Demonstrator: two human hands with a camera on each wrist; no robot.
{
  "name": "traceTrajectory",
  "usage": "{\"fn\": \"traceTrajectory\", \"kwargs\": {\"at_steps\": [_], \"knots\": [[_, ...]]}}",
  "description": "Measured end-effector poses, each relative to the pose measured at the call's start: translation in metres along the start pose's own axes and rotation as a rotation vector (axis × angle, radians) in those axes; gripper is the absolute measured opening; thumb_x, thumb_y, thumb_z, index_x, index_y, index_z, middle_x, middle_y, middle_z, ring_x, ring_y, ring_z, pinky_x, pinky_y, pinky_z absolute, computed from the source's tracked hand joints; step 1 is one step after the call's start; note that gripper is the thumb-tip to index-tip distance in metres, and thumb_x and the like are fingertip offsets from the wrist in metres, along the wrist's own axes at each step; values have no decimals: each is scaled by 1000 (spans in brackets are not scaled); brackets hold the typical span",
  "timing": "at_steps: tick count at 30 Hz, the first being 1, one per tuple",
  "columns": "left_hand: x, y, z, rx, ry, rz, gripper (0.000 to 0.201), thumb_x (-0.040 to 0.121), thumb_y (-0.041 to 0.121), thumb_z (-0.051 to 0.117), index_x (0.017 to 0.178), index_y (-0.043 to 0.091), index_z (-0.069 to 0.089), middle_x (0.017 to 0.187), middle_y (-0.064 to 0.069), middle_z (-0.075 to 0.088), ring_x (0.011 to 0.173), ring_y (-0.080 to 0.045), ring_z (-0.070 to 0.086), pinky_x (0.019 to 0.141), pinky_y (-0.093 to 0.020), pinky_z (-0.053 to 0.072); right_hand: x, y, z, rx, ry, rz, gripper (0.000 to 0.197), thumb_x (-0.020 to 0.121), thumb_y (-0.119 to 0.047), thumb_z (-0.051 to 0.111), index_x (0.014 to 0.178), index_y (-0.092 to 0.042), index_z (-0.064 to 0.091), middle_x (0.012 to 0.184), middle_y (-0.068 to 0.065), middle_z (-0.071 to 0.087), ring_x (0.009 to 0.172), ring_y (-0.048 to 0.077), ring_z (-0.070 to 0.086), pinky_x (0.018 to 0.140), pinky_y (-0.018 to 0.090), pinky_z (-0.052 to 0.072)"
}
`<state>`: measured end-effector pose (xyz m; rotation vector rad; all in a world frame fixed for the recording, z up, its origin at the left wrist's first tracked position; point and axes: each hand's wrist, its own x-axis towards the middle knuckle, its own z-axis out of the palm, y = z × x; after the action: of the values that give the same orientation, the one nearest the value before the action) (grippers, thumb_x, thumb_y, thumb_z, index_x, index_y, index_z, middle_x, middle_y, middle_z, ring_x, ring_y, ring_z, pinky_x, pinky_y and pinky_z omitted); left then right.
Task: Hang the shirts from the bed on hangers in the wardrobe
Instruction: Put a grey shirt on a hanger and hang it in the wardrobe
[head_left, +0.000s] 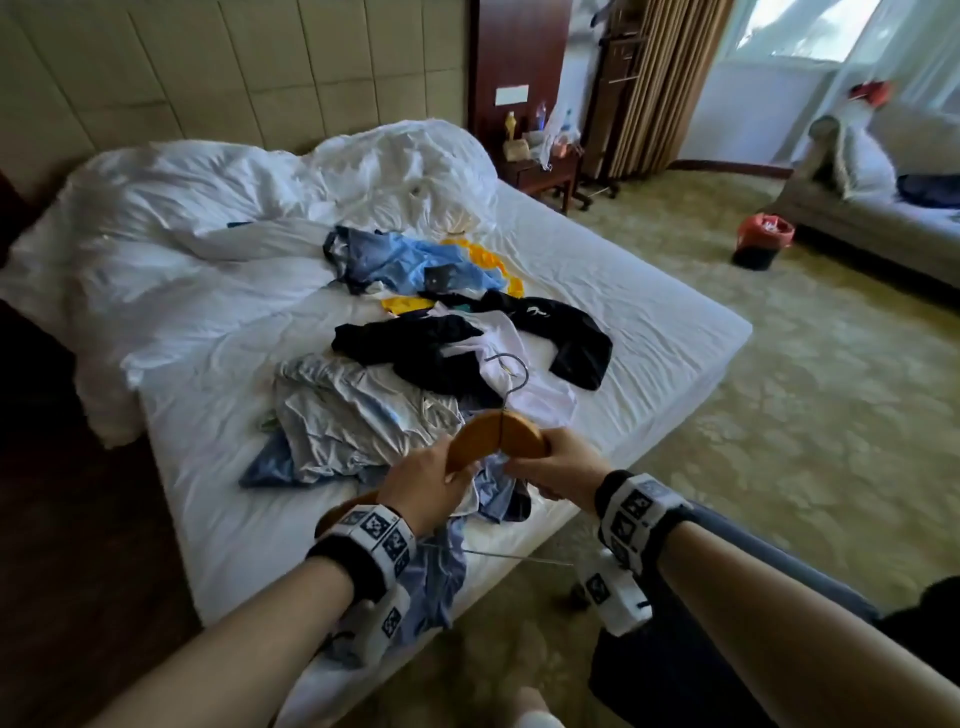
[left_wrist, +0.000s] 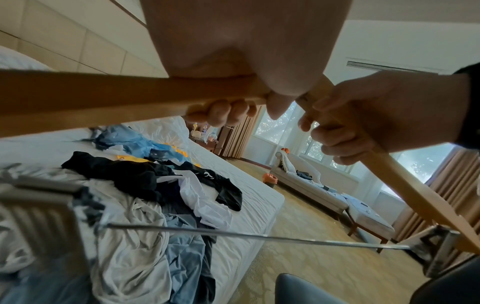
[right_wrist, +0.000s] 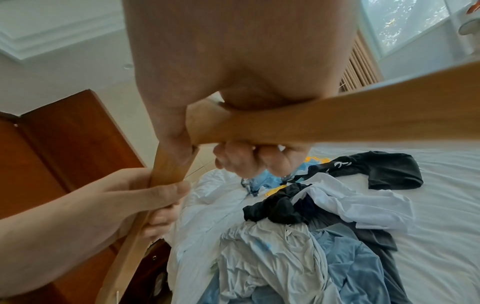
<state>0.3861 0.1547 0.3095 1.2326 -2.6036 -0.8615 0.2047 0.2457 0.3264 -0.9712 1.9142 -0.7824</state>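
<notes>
A wooden hanger (head_left: 493, 434) with a metal hook (head_left: 511, 376) and a thin metal crossbar (left_wrist: 233, 233) hovers over the near edge of the bed (head_left: 649, 312). My left hand (head_left: 428, 480) grips its left arm and my right hand (head_left: 553, 460) grips its right arm, fingers curled round the wood in both wrist views. Below lies a heap of shirts: a pale grey one (head_left: 358, 410), a blue one (right_wrist: 348, 259), a white one (head_left: 524, 364), a black one (head_left: 566, 332) and a light blue one (head_left: 405, 260).
A crumpled white duvet (head_left: 260, 208) covers the head of the bed. A dark bedside table (head_left: 545, 174) with bottles stands beyond it. On the patterned carpet sits an orange-lined bin (head_left: 763, 241) beside a sofa (head_left: 872, 218). Striped curtains (head_left: 654, 83) hang at the back.
</notes>
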Motion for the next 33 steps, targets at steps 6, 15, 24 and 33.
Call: {"fn": "traceTrajectory", "kwargs": {"at_steps": [6, 15, 24, 33], "knots": [[110, 1, 21, 0, -33, 21, 29, 94, 43, 56, 108, 18, 56, 95, -8, 67, 90, -28, 65, 77, -39, 52, 100, 8, -42, 194, -40, 32, 37, 79, -35, 80, 79, -3, 63, 55, 8, 53, 44, 18, 48, 43, 27, 39], [247, -14, 81, -52, -163, -67, 15, 95, 31, 54, 98, 19, 45, 92, -5, 61, 90, -28, 63, 73, -31, 43, 252, 18, -94, 192, -403, 294, 78, 82, -73, 57, 100, 1, 73, 81, 19, 74, 62, 29, 70, 59, 32, 56], [275, -99, 118, 95, 206, -154, 35, 81, 11, 67, 114, 9, 57, 117, -8, 54, 115, -26, 48, 102, -43, 43, 340, 71, -56, 419, -224, 226, 31, 96, -40, 54, 98, -21, 78, 70, 16, 61, 59, 24, 54, 62, 33, 48], [290, -196, 227, 37, -191, -363, 17, 89, 17, 62, 106, 19, 62, 113, 2, 58, 107, -20, 56, 89, -33, 48, 401, 143, 36, 121, -167, 188, 40, 81, -55, 74, 93, -23, 54, 73, -3, 61, 60, 10, 58, 60, 29, 48]]}}
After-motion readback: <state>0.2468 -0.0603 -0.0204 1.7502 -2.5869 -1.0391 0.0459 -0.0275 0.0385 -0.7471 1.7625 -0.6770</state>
